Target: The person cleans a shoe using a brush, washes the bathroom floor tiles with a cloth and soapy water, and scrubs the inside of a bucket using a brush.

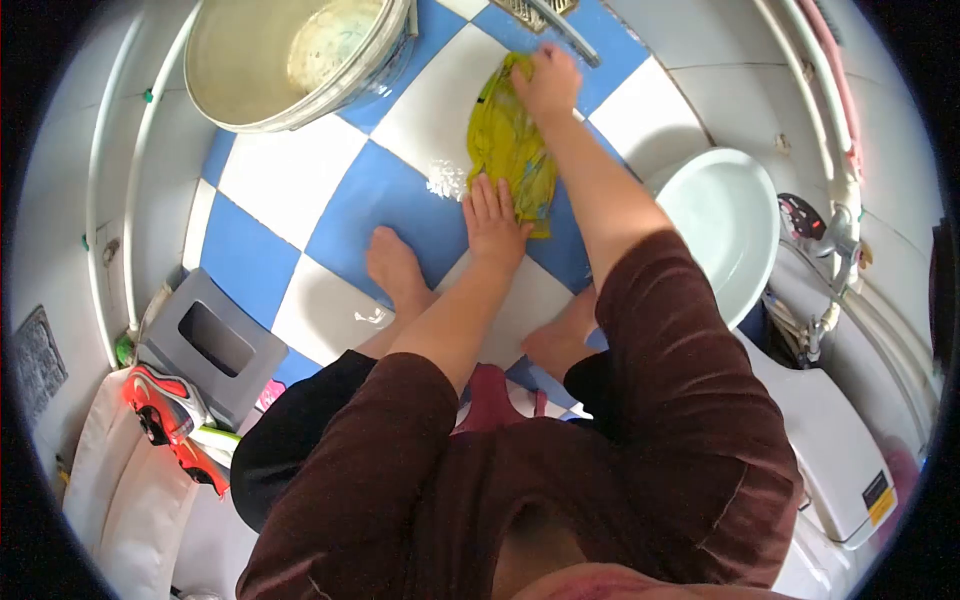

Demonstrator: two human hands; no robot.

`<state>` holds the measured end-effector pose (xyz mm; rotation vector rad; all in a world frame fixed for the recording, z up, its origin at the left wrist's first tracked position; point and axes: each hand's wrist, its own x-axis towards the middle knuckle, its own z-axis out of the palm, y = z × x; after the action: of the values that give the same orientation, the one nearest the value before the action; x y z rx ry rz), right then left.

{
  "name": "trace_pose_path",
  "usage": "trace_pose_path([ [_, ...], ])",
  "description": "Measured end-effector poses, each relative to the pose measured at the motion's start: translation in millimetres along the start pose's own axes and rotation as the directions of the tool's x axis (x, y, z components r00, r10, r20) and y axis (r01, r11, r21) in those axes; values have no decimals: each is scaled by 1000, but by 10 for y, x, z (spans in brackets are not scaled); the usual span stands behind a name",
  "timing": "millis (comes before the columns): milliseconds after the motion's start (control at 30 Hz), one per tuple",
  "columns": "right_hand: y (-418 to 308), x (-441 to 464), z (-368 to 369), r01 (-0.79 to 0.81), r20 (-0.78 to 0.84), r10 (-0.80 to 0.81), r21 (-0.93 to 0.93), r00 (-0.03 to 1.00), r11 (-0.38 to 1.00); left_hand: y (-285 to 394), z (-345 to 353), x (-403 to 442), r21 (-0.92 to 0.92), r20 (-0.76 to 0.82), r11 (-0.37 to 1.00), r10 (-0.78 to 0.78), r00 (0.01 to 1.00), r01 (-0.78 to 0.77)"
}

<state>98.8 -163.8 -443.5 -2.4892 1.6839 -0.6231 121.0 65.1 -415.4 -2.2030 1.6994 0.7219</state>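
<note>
Wet yellow cloth (497, 135), on tiles (425, 95)

L hand (495, 235) lay flat w/ fingers spread on the near end of a crumpled, wet yellow cloth (500, 135); R hand (548, 85) gripped its far end, close to the floor drain (535, 8). Cloth was on blue & white tiles (385, 215), wet & shiny in spots. Big bucket (300, 60) stood at upper left, pale basin (722, 235) right of the R forearm. Bare L foot (395, 268) & R foot (562, 338) were on the floor; gray stool (215, 345) at lower left, next to red-orange shoes (165, 410).
</note>
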Motion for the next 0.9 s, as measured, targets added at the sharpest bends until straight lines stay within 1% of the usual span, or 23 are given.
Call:
trace_pose_path([
  [33,-173,-145,-273,-70,263,61,23,963,997,21,6,26,-11,-19,1000,-6,1000,6],
  [100,-375,-719,-401,34,444,-29,-5,896,999,-4,202,46,-36,-114,999,13,993,-17],
  [133,-392,-825,-362,81,475,-58,-29,878,996,8,274,74,-45,-164,999,21,986,-29],
  [200,-412,-971,-235,161,540,-107,-54,835,986,27,91,70,-44,-51,999,9,999,-12],
  [233,-409,-661,-248,182,657,-66,-109,751,977,2,23,50,-36,10,999,1,1000,-1],
  [267,-344,-375,-126,32,691,53,-110,721,993,-12,24,20,-29,-3,1000,5,1000,-6],
  [300,-216,-185,27,-93,474,97,-33,875,995,-6,14,-12,-27,-16,1000,7,1000,-8],
  [333,-186,-166,28,-12,278,22,-36,960,999,-13,-5,2,-22,-39,1000,13,999,-14],
  [367,-173,-148,15,60,66,-56,-59,996,996,-28,-36,13,-14,-43,1000,15,999,-15],
  [400,-177,-170,-25,124,-141,-138,-102,980,987,-32,-32,-7,-9,-41,1000,19,999,-19],
  [433,-260,-357,-167,86,18,-85,-89,996,992,-22,-29,-5,-12,-45,1000,17,999,-18],
  [467,-353,-610,-256,56,269,-23,-115,963,992,-31,35,9,-3,-88,1000,22,996,-22],
  [500,-426,-809,-325,34,499,47,-152,865,988,-44,143,24,4,-131,1000,26,991,-25],
  [533,-479,-893,-410,108,519,-15,-148,855,983,-26,206,52,12,-174,999,32,984,-30],
  [600,-529,-1014,-444,244,562,-135,-123,816,962,-7,71,58,-41,-54,999,20,998,-22],
  [633,-493,-673,-360,213,645,-64,-155,762,965,-26,34,55,-57,12,998,15,1000,-15],
  [667,-412,-430,-209,97,529,13,-181,849,979,-36,60,39,-35,-7,999,26,1000,-27],
  [700,-416,-39,-227,-112,540,221,-227,812,967,-35,68,2,-16,-22,999,34,999,-35],
  [733,-192,9,44,-50,96,59,-96,994,994,-55,50,9,7,-50,999,41,998,-40],
  [800,-233,-98,-24,-28,-56,25,-59,998,998,-61,-37,-13,8,-12,1000,29,999,-29],
  [833,-327,-295,-177,-94,166,97,-23,981,995,-38,-81,0,-4,3,1000,21,1000,-21],
  [867,-469,-550,-358,-160,378,150,-4,914,987,-54,-25,29,-9,-36,999,37,999,-37],
  [900,-578,-850,-495,-20,450,32,-31,892,999,-68,124,31,-16,-74,998,52,996,-54],
])
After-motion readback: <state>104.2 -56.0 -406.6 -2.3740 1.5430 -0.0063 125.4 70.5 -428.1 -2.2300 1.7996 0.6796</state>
